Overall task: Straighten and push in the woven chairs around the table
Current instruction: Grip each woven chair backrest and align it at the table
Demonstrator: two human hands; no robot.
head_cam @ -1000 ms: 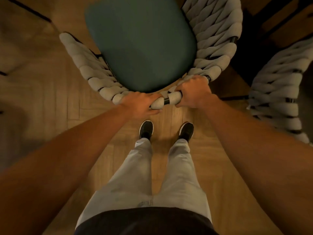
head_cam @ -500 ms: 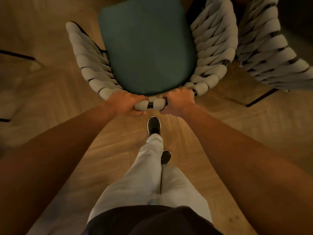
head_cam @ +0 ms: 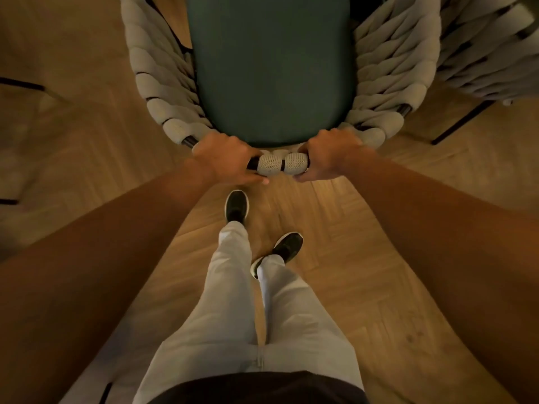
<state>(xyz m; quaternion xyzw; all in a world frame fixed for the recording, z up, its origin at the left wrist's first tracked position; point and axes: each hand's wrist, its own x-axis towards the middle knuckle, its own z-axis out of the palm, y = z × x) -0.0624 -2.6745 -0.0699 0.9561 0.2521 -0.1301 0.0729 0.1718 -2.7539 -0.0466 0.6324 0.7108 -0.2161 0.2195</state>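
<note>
Grey woven rope chair with teal seat cushion (head_cam: 271, 68), top centre, gripped at its back rail by left hand (head_cam: 224, 158) and right hand (head_cam: 329, 158); mid-push, table unseen, second woven chair (head_cam: 481, 48) upper right.

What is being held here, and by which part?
The woven chair, by the top rail of its backrest: the left hand and right hand each grip it, either side of the middle.

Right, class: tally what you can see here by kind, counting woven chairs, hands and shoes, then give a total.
Woven chairs: 2, the held chair and the neighbour chair
Hands: 2, left hand and right hand
Shoes: 2, left shoe and right shoe
Total: 6
</note>
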